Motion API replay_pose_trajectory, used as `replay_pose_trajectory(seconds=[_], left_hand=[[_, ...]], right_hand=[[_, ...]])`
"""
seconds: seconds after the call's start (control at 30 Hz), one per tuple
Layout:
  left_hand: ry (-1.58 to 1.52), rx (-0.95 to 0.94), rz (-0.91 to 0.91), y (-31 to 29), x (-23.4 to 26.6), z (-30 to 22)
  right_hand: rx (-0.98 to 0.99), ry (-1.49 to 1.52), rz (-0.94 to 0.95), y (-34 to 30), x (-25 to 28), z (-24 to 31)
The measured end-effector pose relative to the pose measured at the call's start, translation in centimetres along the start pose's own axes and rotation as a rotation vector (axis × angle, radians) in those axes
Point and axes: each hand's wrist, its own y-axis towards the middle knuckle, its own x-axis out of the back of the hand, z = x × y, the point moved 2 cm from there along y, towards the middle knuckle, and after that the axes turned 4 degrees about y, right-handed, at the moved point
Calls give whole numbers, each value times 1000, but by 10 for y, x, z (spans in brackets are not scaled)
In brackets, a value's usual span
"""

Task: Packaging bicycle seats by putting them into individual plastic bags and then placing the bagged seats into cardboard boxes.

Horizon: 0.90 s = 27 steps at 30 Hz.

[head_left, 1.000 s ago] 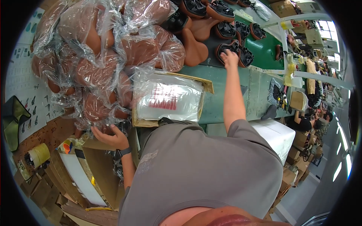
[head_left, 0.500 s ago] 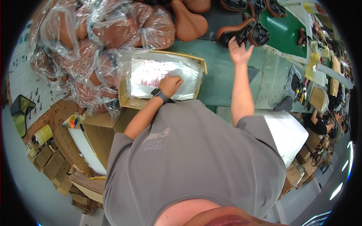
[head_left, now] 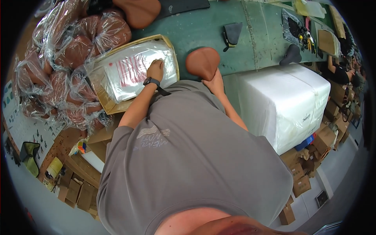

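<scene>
A brown bicycle saddle (head_left: 203, 62) is in my right hand (head_left: 214, 83), which grips it by the narrow nose, with the broad end pointing away from me over the green table. My left hand (head_left: 155, 69), wearing a dark watch, rests on a stack of clear plastic bags (head_left: 135, 70) with red print. Its fingers are curled; whether they pinch a bag is hidden. The bags lie in an open cardboard box (head_left: 174, 58) on the table's near side.
Brown saddles wrapped in clear plastic (head_left: 74, 58) are heaped on the left. A bare brown saddle (head_left: 139, 11) lies beyond the box. At right are a large white wrapped block (head_left: 290, 105), a black saddle (head_left: 290, 55) and a dark pouch-like piece (head_left: 232, 34) on the green table (head_left: 211, 23).
My right hand has come back from the far saddles and now holds a brown saddle close to me. My left hand stays over the bags. The whole view has shifted.
</scene>
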Motion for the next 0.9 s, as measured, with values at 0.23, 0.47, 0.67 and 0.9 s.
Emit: replay_pose_trajectory(seconds=[0.23,0.47,0.67,0.9], left_hand=[[-339,-44,-25,-18,21,-109],[199,-288,78,9,-31,-214],[338,-249,328,41,-57,-221],[231,-278,370,80,-55,-204]], right_hand=[[-181,-72,88,-7,8,2],[-231,-114,106,-9,-1,1],[-193,-102,73,-7,0,-3],[-220,-84,115,-3,3,-12]])
